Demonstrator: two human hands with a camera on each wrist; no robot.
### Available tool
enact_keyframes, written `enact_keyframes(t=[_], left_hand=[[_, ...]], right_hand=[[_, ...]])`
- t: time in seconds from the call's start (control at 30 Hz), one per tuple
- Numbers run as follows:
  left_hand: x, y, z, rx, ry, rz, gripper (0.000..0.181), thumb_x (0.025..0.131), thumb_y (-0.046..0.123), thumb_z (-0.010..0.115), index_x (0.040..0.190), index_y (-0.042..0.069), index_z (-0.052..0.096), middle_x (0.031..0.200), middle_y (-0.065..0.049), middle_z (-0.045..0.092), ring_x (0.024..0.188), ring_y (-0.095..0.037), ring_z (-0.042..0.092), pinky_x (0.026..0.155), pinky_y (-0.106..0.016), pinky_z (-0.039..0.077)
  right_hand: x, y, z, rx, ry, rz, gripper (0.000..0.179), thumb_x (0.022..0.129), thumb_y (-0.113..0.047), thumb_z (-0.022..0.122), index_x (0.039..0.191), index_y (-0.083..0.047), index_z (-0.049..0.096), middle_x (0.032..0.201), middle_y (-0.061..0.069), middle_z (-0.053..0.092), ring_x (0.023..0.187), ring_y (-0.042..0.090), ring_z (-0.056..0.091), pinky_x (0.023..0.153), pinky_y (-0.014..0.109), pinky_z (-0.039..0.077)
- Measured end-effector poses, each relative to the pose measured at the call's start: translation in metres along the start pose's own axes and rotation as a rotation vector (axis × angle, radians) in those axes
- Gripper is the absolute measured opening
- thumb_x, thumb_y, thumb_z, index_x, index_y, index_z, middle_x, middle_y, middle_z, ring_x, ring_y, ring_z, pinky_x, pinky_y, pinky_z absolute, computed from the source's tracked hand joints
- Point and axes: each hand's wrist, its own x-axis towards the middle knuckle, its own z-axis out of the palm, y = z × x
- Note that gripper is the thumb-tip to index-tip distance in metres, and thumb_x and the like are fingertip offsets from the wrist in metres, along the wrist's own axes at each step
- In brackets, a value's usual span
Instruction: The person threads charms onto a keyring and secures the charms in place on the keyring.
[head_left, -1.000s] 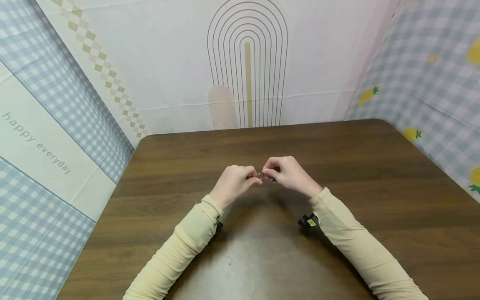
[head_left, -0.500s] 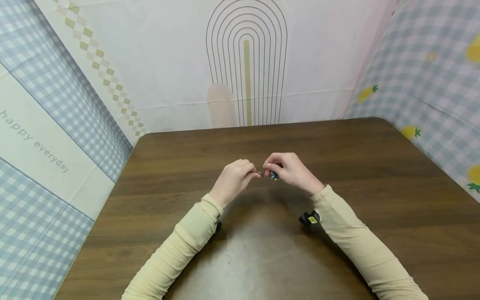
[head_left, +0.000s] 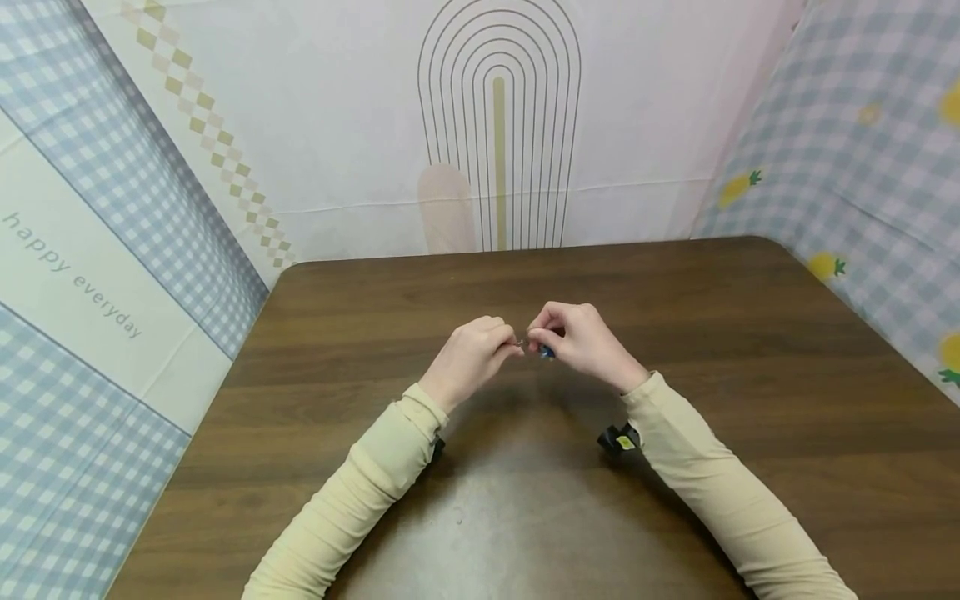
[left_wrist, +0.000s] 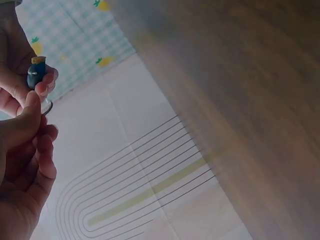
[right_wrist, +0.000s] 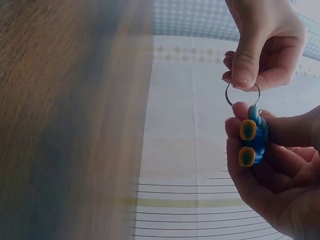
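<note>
A key ring [right_wrist: 226, 94] with a small blue figure [right_wrist: 258, 142] on it is held between my two hands above the table. The figure has orange-rimmed feet, turned to the right wrist camera. With thumb and fingertips my left hand [head_left: 468, 358] pinches one side of the ring. My right hand [head_left: 588, 346] holds the opposite end, its thumb and fingers around the charm where the ring joins it. From the left wrist, the figure [left_wrist: 36, 75] shows its dark blue side against the right fingers [left_wrist: 48, 82]. Exact contact of the right fingertips on the ring is hidden.
The brown wooden table [head_left: 360, 308] spreads beneath both arms. Printed cloth hangs behind it [head_left: 337, 125] and along both sides. A black wrist camera [head_left: 618, 438] sits under the right sleeve.
Both hands have risen slightly in the head view while staying close together. The blue figure shows more below the right hand than a second ago. Both grips still hold the key ring.
</note>
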Motion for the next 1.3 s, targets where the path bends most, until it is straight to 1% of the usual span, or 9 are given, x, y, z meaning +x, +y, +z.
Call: enact_keyframes(t=[0.17, 0.27, 0.37, 0.5, 0.6, 0.7, 0.9, 1.07, 1.3], left_hand=[[0.0018, 0.0005, -0.0015, -0.020, -0.009, 0.042, 0.013, 0.082, 0.011, 0.076, 0.075, 0.007, 0.066, 0.070, -0.001, 0.062, 0.067, -0.013, 0.057, 0.065, -0.024, 0.050], [0.0015, 0.0010, -0.0010, -0.042, -0.019, 0.055, 0.013, 0.081, 0.011, 0.077, 0.075, 0.007, 0.066, 0.070, -0.001, 0.063, 0.067, -0.012, 0.057, 0.066, -0.023, 0.051], [0.0000, 0.0014, -0.0008, -0.081, -0.031, 0.053, 0.012, 0.080, 0.011, 0.077, 0.076, 0.008, 0.067, 0.070, 0.000, 0.064, 0.067, -0.011, 0.059, 0.066, -0.021, 0.051], [-0.0020, 0.0016, -0.0006, -0.121, -0.050, 0.031, 0.009, 0.082, 0.012, 0.076, 0.078, 0.008, 0.069, 0.071, 0.001, 0.065, 0.067, -0.010, 0.059, 0.066, -0.021, 0.051], [-0.0018, 0.0012, -0.0011, -0.134, -0.061, 0.023, 0.008, 0.083, 0.012, 0.075, 0.079, 0.008, 0.070, 0.072, 0.001, 0.066, 0.067, -0.010, 0.060, 0.066, -0.022, 0.052], [0.0001, 0.0010, -0.0032, -0.143, -0.072, 0.030, 0.008, 0.083, 0.013, 0.075, 0.079, 0.008, 0.070, 0.072, 0.000, 0.067, 0.067, -0.010, 0.061, 0.066, -0.021, 0.052], [0.0034, 0.0013, -0.0067, -0.140, -0.107, 0.042, 0.009, 0.083, 0.013, 0.075, 0.078, 0.008, 0.070, 0.073, 0.000, 0.068, 0.067, -0.010, 0.062, 0.066, -0.021, 0.052], [0.0035, 0.0020, -0.0062, -0.148, -0.146, 0.022, 0.008, 0.084, 0.013, 0.075, 0.078, 0.008, 0.071, 0.073, 0.000, 0.068, 0.067, -0.010, 0.062, 0.066, -0.021, 0.051], [0.0028, 0.0028, -0.0061, -0.176, -0.129, -0.045, 0.009, 0.083, 0.014, 0.076, 0.077, 0.009, 0.071, 0.071, 0.001, 0.068, 0.063, -0.009, 0.060, 0.063, -0.020, 0.050]], right_hand=[[0.0002, -0.0004, -0.0010, 0.005, 0.000, -0.023, 0.005, 0.088, -0.005, 0.069, 0.083, -0.004, 0.066, 0.073, 0.005, 0.073, 0.063, 0.009, 0.065, 0.054, 0.019, 0.048], [-0.0010, 0.0019, -0.0013, 0.005, -0.019, -0.023, 0.006, 0.088, -0.005, 0.069, 0.083, -0.005, 0.066, 0.073, 0.005, 0.073, 0.062, 0.009, 0.063, 0.053, 0.019, 0.046], [-0.0027, 0.0038, -0.0012, 0.026, -0.058, -0.002, 0.005, 0.089, -0.005, 0.068, 0.084, -0.005, 0.067, 0.075, 0.008, 0.073, 0.060, 0.009, 0.060, 0.052, 0.020, 0.045], [-0.0047, 0.0048, -0.0006, 0.060, -0.101, 0.014, 0.005, 0.089, -0.007, 0.069, 0.085, -0.005, 0.068, 0.076, 0.008, 0.073, 0.060, 0.010, 0.061, 0.053, 0.020, 0.046], [-0.0051, 0.0042, -0.0017, 0.061, -0.110, 0.005, 0.004, 0.088, -0.008, 0.070, 0.084, -0.006, 0.069, 0.075, 0.005, 0.073, 0.059, 0.009, 0.060, 0.053, 0.020, 0.046], [-0.0045, 0.0020, -0.0040, 0.055, -0.129, -0.009, 0.005, 0.088, -0.008, 0.070, 0.084, -0.007, 0.069, 0.075, 0.003, 0.073, 0.060, 0.008, 0.060, 0.053, 0.020, 0.047], [-0.0039, 0.0018, -0.0057, 0.042, -0.143, -0.028, 0.005, 0.088, -0.007, 0.069, 0.083, -0.008, 0.069, 0.074, 0.003, 0.072, 0.060, 0.006, 0.060, 0.053, 0.020, 0.047], [-0.0051, 0.0027, -0.0041, 0.047, -0.150, -0.037, 0.008, 0.088, -0.007, 0.069, 0.081, -0.009, 0.069, 0.071, 0.006, 0.071, 0.059, 0.005, 0.058, 0.052, 0.019, 0.043], [-0.0064, 0.0009, -0.0057, 0.045, -0.166, -0.080, 0.010, 0.088, -0.008, 0.070, 0.078, -0.011, 0.069, 0.064, -0.002, 0.068, 0.056, 0.003, 0.056, 0.049, 0.018, 0.040]])
